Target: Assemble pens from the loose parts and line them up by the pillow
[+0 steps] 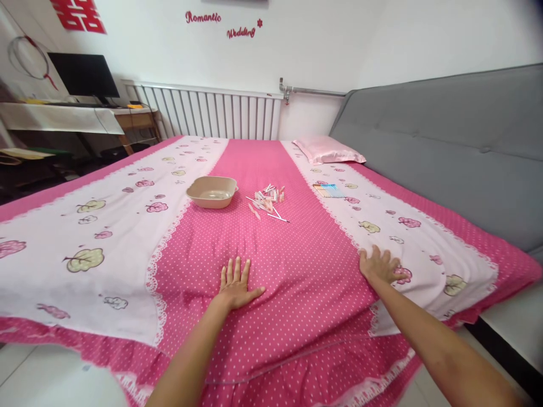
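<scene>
We press both palms flat on the soft pink polka-dot bedsheet [297, 254] near its foot edge: left hand [236, 285] on the dotted middle band, right hand [379, 265] at the lace-trimmed white panel, fingers spread, gripping nothing. A rounded beige basin [212, 199] sits farther up the band.

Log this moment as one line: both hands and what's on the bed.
left hand: flat on bedsheet, pink dotted strip | right hand: flat on bedsheet, white band's edge | beyond hands: beige basin, pile of sticks, pen set, pillow
</scene>
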Available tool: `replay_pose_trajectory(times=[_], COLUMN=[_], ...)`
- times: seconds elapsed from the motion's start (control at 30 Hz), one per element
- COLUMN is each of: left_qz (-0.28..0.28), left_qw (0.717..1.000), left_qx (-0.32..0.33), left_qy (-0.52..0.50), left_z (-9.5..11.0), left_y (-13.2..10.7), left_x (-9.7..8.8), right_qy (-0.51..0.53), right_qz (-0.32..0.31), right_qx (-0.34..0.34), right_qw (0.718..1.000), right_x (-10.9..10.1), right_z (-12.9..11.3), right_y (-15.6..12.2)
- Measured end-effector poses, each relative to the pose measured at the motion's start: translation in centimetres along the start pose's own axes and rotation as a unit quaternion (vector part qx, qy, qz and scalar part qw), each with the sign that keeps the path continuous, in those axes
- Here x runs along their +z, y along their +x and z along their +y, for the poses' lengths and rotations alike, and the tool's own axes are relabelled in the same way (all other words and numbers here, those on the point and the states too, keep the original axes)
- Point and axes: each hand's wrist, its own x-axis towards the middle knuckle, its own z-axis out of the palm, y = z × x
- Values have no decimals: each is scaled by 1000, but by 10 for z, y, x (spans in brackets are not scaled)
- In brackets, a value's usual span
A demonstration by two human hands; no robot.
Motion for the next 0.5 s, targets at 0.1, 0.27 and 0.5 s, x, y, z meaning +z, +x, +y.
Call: replay_pose_trajectory(times=[0.1, 0.27, 0.5], left_qz=[1, 4, -1], left_qw=[1000, 1000, 1000], left_qx=[0, -2, -10], left_qy=[-1, 2, 5], left_z=[-1, -3, 1], left_y=[1, 4, 3], left_x=[1, 3, -1], right_qy=[-2, 1, 0], right_qz=[0, -1, 4], right_qx=[0, -3, -6], right_qw=[1000, 1000, 1000], right_x=[0, 2, 4], right_z=[0, 0, 1], right_y=[0, 1, 3])
